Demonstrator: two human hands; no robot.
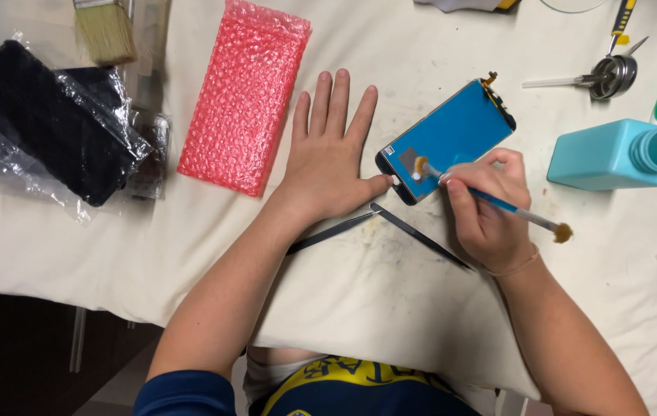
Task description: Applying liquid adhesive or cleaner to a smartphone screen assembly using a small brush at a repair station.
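Right hand (486, 212) clamped on small brush (490, 199), tip on blue phone screen (452, 137); left hand (332, 158) flat, fingers apart, thumb bracing at 9 o'clock. Screen may skid; flex tab at 1 o'clock could snag.

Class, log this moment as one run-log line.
left hand: flat on cloth, thumb at phone screen panel | right hand: small brush, tip on panel | tweezers: idle

One head-worn camera looks steeply down, close over the cloth-covered table (390, 308), the wearer's forearms reaching in from below
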